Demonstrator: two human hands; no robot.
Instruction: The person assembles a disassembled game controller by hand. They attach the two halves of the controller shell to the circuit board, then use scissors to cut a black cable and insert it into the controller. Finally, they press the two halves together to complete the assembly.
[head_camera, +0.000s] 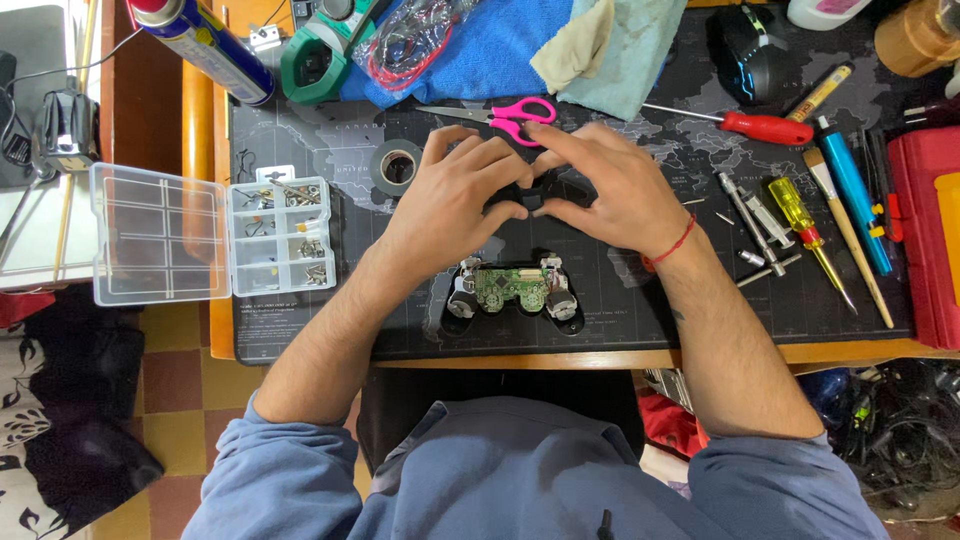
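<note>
One head-worn camera, looking straight down.
It sits close above the desk (700, 352), facing the near edge, taking in the mat (640, 300) from left edge to right.

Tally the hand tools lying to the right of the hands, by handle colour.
Red screwdriver: 1
Yellow screwdriver: 1
Blue tool: 1
Wooden-handled brush: 1
Total: 4
</note>
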